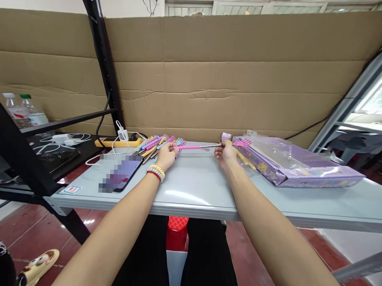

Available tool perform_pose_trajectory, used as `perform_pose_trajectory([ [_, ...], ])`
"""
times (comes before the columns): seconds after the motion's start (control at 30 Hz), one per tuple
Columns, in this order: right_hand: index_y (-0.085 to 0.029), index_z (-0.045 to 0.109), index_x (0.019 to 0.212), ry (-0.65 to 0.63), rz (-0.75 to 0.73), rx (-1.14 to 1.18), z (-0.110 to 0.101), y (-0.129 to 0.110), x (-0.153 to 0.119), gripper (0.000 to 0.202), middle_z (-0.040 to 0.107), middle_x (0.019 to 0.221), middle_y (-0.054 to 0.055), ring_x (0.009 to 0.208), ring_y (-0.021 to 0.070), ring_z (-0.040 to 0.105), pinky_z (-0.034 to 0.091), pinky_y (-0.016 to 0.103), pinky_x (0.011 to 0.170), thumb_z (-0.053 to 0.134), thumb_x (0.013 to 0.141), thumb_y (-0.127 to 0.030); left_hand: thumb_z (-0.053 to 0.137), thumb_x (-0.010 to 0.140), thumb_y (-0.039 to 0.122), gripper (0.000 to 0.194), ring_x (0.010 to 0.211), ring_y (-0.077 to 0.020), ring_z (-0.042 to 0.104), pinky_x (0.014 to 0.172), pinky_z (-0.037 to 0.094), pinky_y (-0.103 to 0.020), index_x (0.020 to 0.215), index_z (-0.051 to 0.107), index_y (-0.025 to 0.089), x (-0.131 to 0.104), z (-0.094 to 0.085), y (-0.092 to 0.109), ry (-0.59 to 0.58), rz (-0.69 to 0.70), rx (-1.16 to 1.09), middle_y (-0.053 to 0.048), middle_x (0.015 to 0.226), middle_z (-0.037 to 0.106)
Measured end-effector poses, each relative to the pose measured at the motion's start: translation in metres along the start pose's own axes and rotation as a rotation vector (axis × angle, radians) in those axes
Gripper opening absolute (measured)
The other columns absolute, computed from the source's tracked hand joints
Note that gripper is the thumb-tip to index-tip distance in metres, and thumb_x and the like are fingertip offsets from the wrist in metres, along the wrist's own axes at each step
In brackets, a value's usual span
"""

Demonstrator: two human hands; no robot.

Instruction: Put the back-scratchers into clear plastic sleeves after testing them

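A pink back scratcher (pixel 191 147) with a metal rod lies level between my two hands, above the grey table. My left hand (pixel 166 156) is closed around its pink handle. At the other end my right hand (pixel 226 154) grips the rod near the pink hand-shaped head. Beside my left hand is a pile of colourful back scratchers (pixel 153 144) in blue, purple, yellow and pink. To the right of my right hand rests a purple box (pixel 291 160) with clear plastic, and a yellow item (pixel 246 160) lies against its near side.
A phone (pixel 123 173) lies on the table (pixel 191 198) at the left, near a yellow power strip (pixel 118 142) with white cables. Bottles (pixel 35 113) stand beyond a black post. Cardboard (pixel 213 76) closes off the back. Part of another person shows at lower left.
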State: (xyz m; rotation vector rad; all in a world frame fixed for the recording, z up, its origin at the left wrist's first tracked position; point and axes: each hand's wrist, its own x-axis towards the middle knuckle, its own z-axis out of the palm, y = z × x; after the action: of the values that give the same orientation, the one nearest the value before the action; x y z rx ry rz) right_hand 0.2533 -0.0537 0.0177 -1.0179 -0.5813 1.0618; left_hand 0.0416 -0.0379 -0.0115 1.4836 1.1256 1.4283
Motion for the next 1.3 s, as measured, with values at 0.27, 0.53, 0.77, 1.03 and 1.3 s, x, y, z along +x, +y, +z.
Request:
perform_pose_trajectory([
  [0.27,-0.019,0.044,0.069,-0.069,-0.019,-0.006,0.0,-0.002,-0.002,0.019,0.048,0.036,-0.003,0.029,0.0079,0.04,0.027,0.017,0.031,0.042,0.086,-0.013,0.054,0.074,0.027,0.016,0.063,-0.0128,0.048,0.06,0.036,-0.025,0.075,0.064,0.014,-0.005,-0.007,0.005,-0.159,0.108,0.353,0.001,0.063,0.055],
  [0.53,-0.018,0.049,0.072,-0.298,-0.103,-0.059,-0.001,0.005,0.0,0.018,0.054,0.044,-0.003,0.036,0.0085,0.045,0.033,0.018,0.034,0.055,0.087,-0.026,0.046,0.085,0.041,0.031,0.068,-0.0176,0.053,0.063,0.037,-0.028,0.074,0.062,0.017,-0.018,-0.005,0.014,-0.252,0.289,0.809,-0.003,0.067,0.058],
  [0.77,-0.017,0.057,0.074,-0.595,-0.15,-0.146,-0.005,0.015,0.003,0.032,0.061,0.056,0.0,0.045,0.0096,0.051,0.034,0.02,0.039,0.078,0.065,-0.04,0.032,0.093,0.046,0.041,0.087,-0.0241,0.062,0.074,0.044,-0.032,0.097,0.061,0.018,-0.03,-0.002,0.024,-0.357,0.311,1.136,-0.011,0.091,0.067],
  [1.03,-0.019,0.057,0.065,-0.527,-0.04,0.319,-0.005,-0.005,-0.007,0.019,0.066,0.067,0.003,0.067,0.0172,0.064,0.051,0.031,0.06,0.064,0.069,-0.036,0.026,0.094,0.053,0.048,0.091,-0.0273,0.064,0.075,0.045,-0.035,0.105,0.06,0.021,-0.038,0.011,0.028,-0.353,0.33,1.236,-0.01,0.092,0.068],
  [1.3,-0.019,0.028,0.051,-0.496,-0.047,0.608,-0.006,-0.017,-0.015,0.043,0.027,0.039,-0.006,0.035,0.0072,0.031,0.034,0.022,0.039,0.052,0.08,-0.04,0.03,0.091,0.057,0.047,0.088,-0.026,0.064,0.072,0.044,-0.034,0.105,0.058,0.022,-0.04,0.02,0.027,-0.27,0.364,1.217,-0.008,0.09,0.068],
])
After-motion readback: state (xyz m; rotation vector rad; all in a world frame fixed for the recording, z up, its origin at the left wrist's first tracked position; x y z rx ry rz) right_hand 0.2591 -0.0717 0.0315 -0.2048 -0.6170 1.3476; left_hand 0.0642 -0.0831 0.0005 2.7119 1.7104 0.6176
